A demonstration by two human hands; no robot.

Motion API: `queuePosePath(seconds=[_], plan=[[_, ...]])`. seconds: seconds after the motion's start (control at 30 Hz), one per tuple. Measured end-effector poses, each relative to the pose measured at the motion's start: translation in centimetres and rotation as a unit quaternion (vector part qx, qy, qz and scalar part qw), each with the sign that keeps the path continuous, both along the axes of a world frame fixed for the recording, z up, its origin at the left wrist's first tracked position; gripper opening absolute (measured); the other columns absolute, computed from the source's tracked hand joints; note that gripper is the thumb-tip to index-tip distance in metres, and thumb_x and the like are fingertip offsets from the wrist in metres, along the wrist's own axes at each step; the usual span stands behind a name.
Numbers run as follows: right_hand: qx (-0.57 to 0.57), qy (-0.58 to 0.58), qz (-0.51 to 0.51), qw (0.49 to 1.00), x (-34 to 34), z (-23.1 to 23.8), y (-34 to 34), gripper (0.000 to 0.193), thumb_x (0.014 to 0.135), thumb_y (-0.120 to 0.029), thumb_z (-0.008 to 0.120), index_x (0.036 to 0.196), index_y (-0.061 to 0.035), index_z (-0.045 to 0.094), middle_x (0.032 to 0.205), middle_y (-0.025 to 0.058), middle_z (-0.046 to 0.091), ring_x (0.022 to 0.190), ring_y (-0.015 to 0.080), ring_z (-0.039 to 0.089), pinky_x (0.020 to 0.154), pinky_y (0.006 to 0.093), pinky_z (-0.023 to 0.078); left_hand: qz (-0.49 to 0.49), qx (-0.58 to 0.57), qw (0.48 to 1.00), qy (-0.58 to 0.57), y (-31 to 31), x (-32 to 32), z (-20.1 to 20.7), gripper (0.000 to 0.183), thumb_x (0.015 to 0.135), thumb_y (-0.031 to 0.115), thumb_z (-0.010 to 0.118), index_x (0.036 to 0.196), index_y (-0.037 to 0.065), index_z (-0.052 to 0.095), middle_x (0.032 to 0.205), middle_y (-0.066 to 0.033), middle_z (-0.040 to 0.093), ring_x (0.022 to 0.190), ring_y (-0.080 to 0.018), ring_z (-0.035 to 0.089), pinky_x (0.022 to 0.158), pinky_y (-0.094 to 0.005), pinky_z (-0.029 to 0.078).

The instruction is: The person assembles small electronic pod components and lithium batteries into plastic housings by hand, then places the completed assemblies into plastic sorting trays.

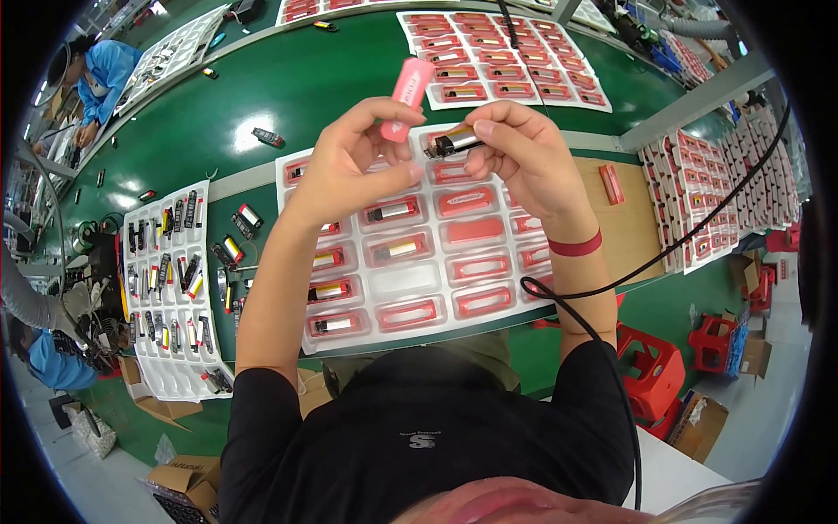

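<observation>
Head view: white moulded-plastic tray (401,280) below
Left hand (365,162) pinches pink oblong plastic shell (410,92); right hand (525,159) pinches black-and-silver electronic core (456,141).

The casing (410,89) is pink, the module (455,141) partly black, the tray (403,280) white

Room is left over green table (323,74), fwd of L hand (356,170). R side is partly blocked by blk cable (632,410), seen crossing R forearm (574,269); farther R, passage is hemmed by metal post (698,100) & stacked trays (698,196).
</observation>
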State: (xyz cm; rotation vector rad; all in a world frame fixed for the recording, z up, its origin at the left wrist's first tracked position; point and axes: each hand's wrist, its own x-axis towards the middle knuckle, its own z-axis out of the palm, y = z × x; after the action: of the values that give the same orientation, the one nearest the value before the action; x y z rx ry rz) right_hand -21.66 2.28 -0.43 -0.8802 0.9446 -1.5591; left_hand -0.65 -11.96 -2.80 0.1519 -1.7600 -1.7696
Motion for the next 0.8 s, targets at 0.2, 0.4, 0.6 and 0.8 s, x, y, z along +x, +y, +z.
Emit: queuePosePath(seconds=[0.2,0.4,0.6,0.8], plan=[[0.011,0.100,-0.001,0.995,0.9,1.3,-1.0,0.018,0.101,-0.009,0.064,0.112,0.0041,0.068,0.093,0.0092,0.072,0.082,0.0149,0.072,0.074,0.0264,0.059,0.089,-0.166,0.982,-0.005,0.5,0.0,0.6,0.032,0.082,0.010,0.085,0.112,0.007,0.076,0.127,-0.0116,0.063,0.102,-0.0169,0.065,0.087,-0.0313,0.057],[0.007,0.155,0.008,0.988,1.2,1.1,-0.9,0.019,0.101,-0.010,0.064,0.112,0.0044,0.068,0.095,0.0095,0.073,0.083,0.0141,0.072,0.075,0.0256,0.058,0.126,-0.218,0.967,-0.024,0.6,0.3,1.1,0.026,0.081,0.009,0.082,0.107,0.007,0.078,0.123,-0.0145,0.066,0.104,-0.0222,0.069,0.086,-0.0330,0.058],[-0.014,0.117,-0.015,0.993,2.4,0.9,-0.9,0.018,0.101,-0.009,0.064,0.112,0.0046,0.069,0.094,0.0093,0.074,0.084,0.0136,0.072,0.076,0.0254,0.058,0.195,-0.353,0.915,0.015,0.5,0.3,1.3,0.025,0.077,0.005,0.080,0.102,0.008,0.079,0.120,-0.0180,0.068,0.103,-0.0286,0.070,0.087,-0.0339,0.058],[-0.001,0.122,-0.002,0.993,2.4,0.5,-1.0,0.018,0.100,-0.008,0.065,0.113,0.0047,0.070,0.094,0.0090,0.074,0.083,0.0138,0.072,0.075,0.0254,0.058,0.173,-0.361,0.917,-0.002,0.6,0.6,1.8,0.024,0.077,0.009,0.083,0.102,0.008,0.080,0.122,-0.0162,0.068,0.104,-0.0270,0.070,0.087,-0.0348,0.058]])
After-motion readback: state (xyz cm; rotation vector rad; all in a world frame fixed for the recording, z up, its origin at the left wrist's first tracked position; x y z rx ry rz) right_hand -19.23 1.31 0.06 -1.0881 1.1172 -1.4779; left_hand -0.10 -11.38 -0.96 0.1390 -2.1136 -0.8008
